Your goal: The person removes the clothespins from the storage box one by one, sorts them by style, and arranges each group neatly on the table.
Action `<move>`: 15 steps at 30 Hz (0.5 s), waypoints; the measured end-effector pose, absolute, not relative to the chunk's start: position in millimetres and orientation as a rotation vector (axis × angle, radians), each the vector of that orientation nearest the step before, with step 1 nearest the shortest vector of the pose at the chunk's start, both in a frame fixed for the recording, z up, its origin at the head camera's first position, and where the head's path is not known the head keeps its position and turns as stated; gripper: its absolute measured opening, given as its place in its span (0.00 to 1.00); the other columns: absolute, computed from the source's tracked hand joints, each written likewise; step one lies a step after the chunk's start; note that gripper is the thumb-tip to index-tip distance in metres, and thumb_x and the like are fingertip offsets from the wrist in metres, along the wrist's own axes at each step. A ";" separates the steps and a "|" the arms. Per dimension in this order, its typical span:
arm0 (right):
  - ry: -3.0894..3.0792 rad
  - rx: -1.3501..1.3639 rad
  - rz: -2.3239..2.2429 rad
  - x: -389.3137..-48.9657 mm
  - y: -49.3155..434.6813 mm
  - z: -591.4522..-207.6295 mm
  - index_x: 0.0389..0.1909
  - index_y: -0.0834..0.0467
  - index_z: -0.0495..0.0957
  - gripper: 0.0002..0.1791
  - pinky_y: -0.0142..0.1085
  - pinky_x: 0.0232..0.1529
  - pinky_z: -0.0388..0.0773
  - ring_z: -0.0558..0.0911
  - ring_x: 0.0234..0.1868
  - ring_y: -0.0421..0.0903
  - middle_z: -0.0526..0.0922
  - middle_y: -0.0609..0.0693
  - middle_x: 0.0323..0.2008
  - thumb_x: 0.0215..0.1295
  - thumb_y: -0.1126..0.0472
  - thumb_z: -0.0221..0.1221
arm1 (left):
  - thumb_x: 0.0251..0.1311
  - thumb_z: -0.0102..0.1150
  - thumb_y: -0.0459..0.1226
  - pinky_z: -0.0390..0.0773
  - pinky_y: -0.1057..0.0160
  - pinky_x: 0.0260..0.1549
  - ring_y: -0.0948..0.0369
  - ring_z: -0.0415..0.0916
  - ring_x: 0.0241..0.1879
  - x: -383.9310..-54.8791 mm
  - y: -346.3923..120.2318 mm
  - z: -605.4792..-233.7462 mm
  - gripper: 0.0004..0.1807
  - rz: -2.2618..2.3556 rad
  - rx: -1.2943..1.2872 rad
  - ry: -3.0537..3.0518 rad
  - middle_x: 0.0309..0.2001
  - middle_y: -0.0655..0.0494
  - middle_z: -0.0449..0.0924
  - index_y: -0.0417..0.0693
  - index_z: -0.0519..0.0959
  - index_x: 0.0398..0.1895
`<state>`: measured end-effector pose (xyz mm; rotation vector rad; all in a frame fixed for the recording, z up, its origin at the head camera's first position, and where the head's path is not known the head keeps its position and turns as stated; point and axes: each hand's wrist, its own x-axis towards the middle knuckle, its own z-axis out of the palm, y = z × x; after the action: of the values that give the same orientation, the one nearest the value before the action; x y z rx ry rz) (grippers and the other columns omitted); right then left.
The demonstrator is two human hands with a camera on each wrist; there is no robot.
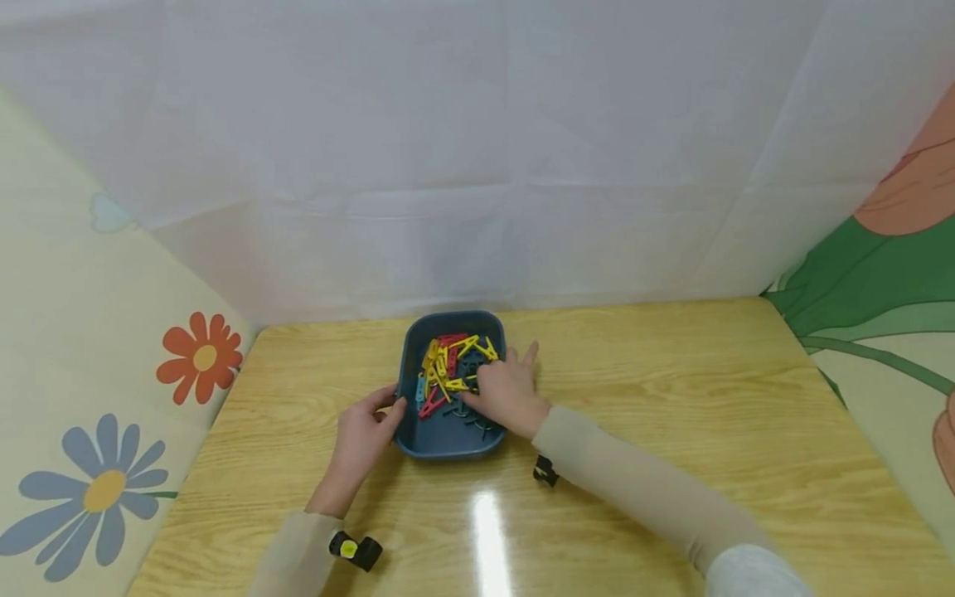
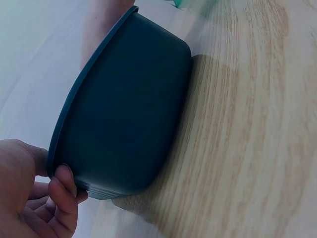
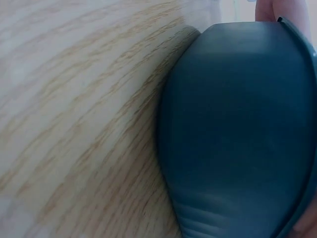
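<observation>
In the head view a dark blue plastic basin (image 1: 451, 448) stands on the table and holds several plastic clothespins. Yellow clothespins (image 1: 440, 365), red ones (image 1: 431, 404) and a light blue one (image 1: 421, 387) lie jumbled together. Beside them are dark pieces (image 1: 477, 419), too small to make out. My left hand (image 1: 366, 431) grips the basin's left rim, with the thumb and curled fingers also visible in the left wrist view. Over the right rim reaches my right hand (image 1: 511, 390), its fingertips down among the clothespins. What those fingertips touch is hidden.
The wood-grain table (image 1: 671, 398) extends to both sides of the basin. Behind it hangs a white sheet (image 1: 477, 166). Flower-patterned panels flank the table, with a red flower (image 1: 205, 358) on the left one. In the right wrist view the basin's outer wall (image 3: 237, 124) fills much of the picture.
</observation>
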<state>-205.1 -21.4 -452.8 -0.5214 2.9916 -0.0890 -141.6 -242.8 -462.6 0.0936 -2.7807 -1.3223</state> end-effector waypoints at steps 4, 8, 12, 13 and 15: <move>2.996 -0.518 -0.119 -204.6 -21.0 -453.0 0.17 0.49 0.78 0.31 0.75 0.70 0.48 0.72 0.70 0.65 0.86 0.48 0.27 0.68 0.29 0.59 | 0.73 0.60 0.36 0.77 0.67 0.21 0.60 0.79 0.26 -140.6 -243.2 -463.2 0.22 -1.326 0.088 -2.766 0.53 0.35 0.85 0.34 0.79 0.66; 3.019 -0.523 -0.155 -203.7 -19.3 -453.4 0.22 0.49 0.82 0.28 0.76 0.70 0.47 0.74 0.67 0.64 0.88 0.48 0.31 0.67 0.30 0.61 | 0.72 0.62 0.36 0.74 0.67 0.19 0.61 0.76 0.22 -136.7 -243.0 -462.2 0.22 -1.326 0.086 -2.750 0.53 0.36 0.85 0.36 0.79 0.66; 3.043 -0.533 -0.190 -201.0 -17.4 -450.1 0.31 0.50 0.85 0.26 0.76 0.70 0.48 0.76 0.63 0.62 0.88 0.48 0.35 0.66 0.31 0.63 | 0.71 0.62 0.34 0.71 0.67 0.17 0.62 0.74 0.20 -133.4 -242.6 -460.2 0.23 -1.333 0.081 -2.734 0.54 0.36 0.85 0.36 0.79 0.66; 3.048 -0.534 -0.191 -200.5 -17.2 -449.1 0.34 0.51 0.86 0.26 0.75 0.70 0.48 0.77 0.63 0.61 0.88 0.49 0.36 0.66 0.31 0.63 | 0.71 0.62 0.34 0.71 0.68 0.17 0.63 0.74 0.20 -132.7 -242.6 -459.9 0.23 -1.335 0.076 -2.729 0.54 0.36 0.85 0.36 0.79 0.66; 3.052 -0.539 -0.196 -199.1 -16.8 -447.4 0.39 0.51 0.86 0.26 0.75 0.71 0.48 0.76 0.63 0.61 0.88 0.49 0.41 0.67 0.31 0.62 | 0.70 0.62 0.32 0.71 0.68 0.16 0.64 0.73 0.19 -131.5 -242.9 -459.6 0.22 -1.339 0.063 -2.718 0.53 0.35 0.85 0.35 0.78 0.66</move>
<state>-199.1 -16.8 -447.4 -0.5387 3.0524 -0.1957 -131.5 -242.9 -459.6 0.0631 -2.7183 -1.3393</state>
